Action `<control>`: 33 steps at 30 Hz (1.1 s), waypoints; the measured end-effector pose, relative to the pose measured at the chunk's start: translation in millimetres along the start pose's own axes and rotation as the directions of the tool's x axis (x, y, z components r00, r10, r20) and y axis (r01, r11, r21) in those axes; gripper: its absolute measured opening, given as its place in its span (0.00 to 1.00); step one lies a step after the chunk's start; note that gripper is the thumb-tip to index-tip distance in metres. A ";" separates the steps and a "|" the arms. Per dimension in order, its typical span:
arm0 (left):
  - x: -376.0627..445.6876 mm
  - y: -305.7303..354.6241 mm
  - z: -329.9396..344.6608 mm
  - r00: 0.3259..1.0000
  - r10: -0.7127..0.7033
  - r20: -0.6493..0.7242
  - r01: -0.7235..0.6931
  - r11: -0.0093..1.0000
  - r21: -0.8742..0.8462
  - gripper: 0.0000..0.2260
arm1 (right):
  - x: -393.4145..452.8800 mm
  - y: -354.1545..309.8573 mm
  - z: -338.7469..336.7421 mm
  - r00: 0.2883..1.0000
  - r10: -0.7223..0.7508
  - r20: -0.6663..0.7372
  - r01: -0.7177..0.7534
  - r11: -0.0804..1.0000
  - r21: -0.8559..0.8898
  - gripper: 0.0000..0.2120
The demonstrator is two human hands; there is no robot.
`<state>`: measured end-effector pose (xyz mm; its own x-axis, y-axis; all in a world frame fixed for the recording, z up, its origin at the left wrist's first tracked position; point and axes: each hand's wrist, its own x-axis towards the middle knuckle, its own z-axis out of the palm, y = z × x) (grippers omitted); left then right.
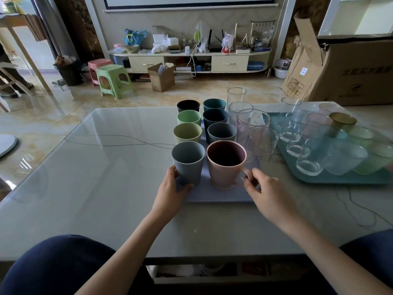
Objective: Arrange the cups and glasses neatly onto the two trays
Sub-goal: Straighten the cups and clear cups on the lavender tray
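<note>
The left hand (170,189) curls its fingers and thumb round the base of the grey-blue ribbed cup (188,161), which stands at the near left corner of the lavender tray (214,195). Just right of it, the right hand (266,193) pinches the handle of the pink mug (225,163). Beyond both hands, six more coloured cups fill the tray in two rows (greens on the left, dark blues on the right), with tall clear glasses (252,126) standing along their right side. Further right of the right hand, the teal tray (342,179) holds short tumblers (306,153), closely packed. Left of the left hand, the glass-topped table (95,167) lies bare to its edge.
</note>
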<state>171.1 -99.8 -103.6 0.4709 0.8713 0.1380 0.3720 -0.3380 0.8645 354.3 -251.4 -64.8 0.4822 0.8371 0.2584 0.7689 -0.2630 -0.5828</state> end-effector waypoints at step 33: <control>4.1 -3.9 4.3 1.000 -0.022 0.006 0.022 0.999 -0.042 0.24 | -2.7 0.3 0.8 0.999 -0.041 0.010 0.041 0.999 -0.008 0.12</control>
<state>175.0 -96.5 -108.5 0.4675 0.8763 0.1161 0.3488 -0.3036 0.8866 352.9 -253.4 -66.3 0.4465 0.8518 0.2742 0.7910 -0.2324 -0.5660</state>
